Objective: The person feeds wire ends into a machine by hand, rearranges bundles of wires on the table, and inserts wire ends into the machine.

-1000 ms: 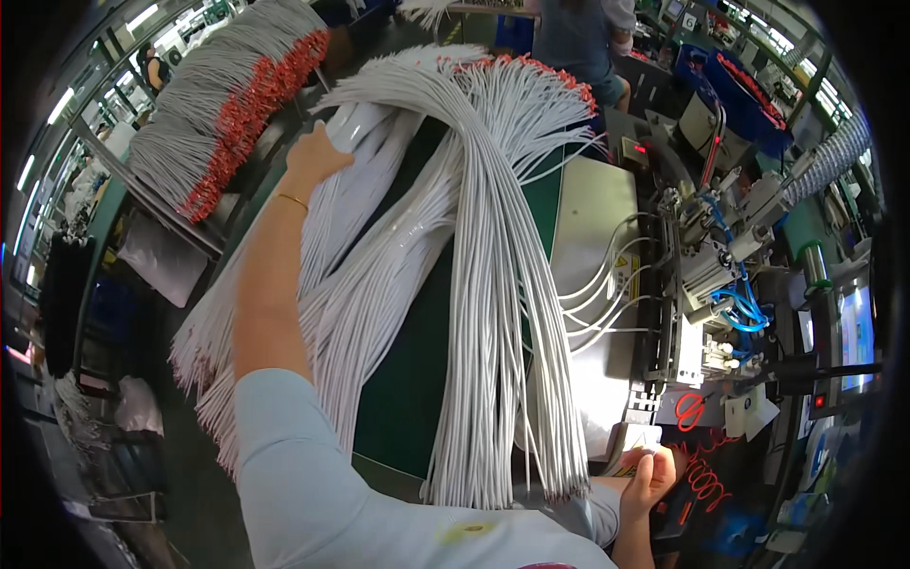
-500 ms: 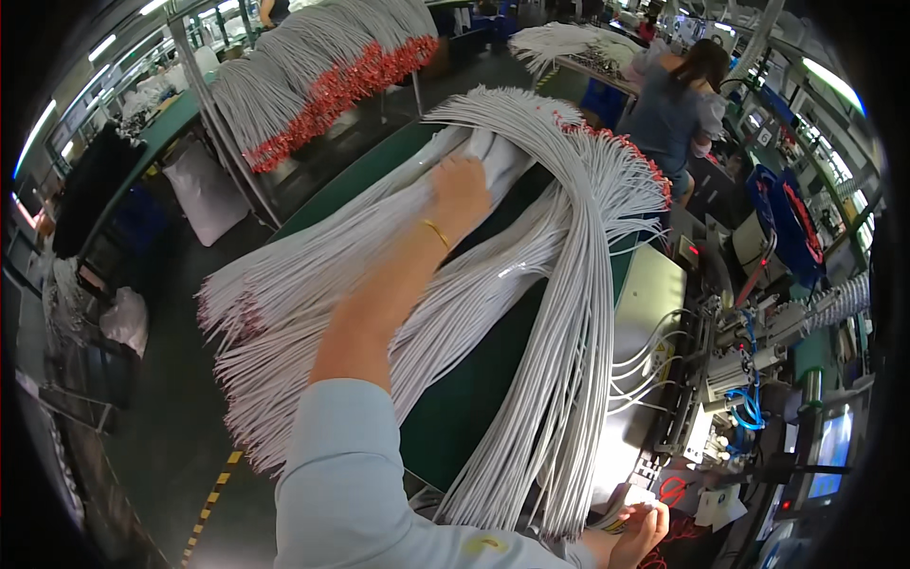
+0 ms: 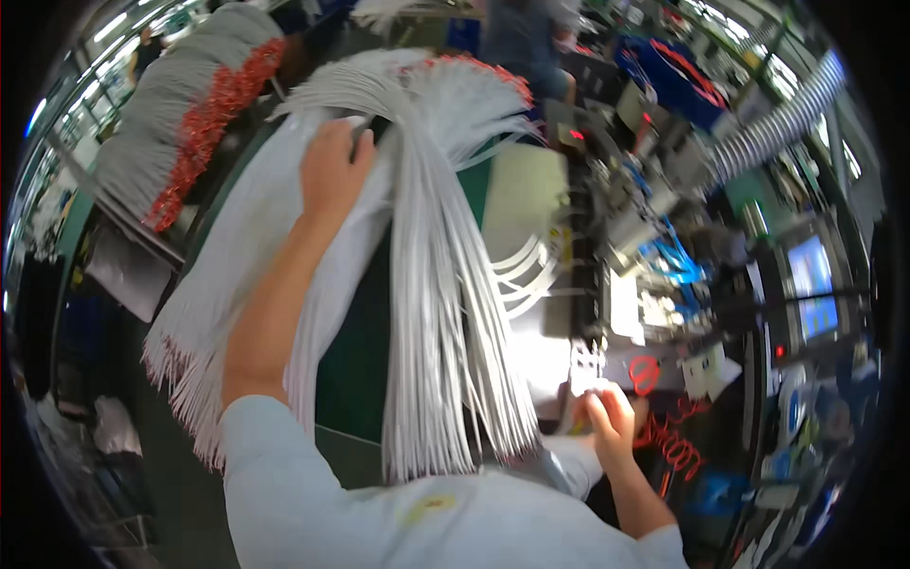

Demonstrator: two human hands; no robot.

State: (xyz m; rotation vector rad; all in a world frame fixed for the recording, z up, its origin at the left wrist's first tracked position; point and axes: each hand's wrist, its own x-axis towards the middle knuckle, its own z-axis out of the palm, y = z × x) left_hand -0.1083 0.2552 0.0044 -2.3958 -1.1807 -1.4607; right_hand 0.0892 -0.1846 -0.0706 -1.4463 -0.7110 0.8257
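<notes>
A thick sheaf of white cables (image 3: 227,256) fans out over the green table, their dark reddish ends at the lower left. My left hand (image 3: 334,175) rests on the upper part of this sheaf, thumb standing apart from the fingers. Across it drapes a second white cable bundle (image 3: 427,284), its near ends hanging beside my body. My right hand (image 3: 614,417) is pinched closed at the brightly lit front of a machine (image 3: 621,294); glare hides what lies between the fingertips. A few white cables (image 3: 526,275) curve over the machine's pale metal plate (image 3: 526,185).
A screen (image 3: 813,284) stands at the right, near a ribbed silver hose (image 3: 782,114). Red coiled tubing (image 3: 673,450) hangs beside my right hand. Grey cables with red ends (image 3: 204,123) are heaped on a rack at the far left. Another person (image 3: 521,43) sits beyond the table.
The view has swung to the right, so the table appears farther left. My left thumb now stands away from the fingers. My right hand shows more fully, pinched at the lit machine front.
</notes>
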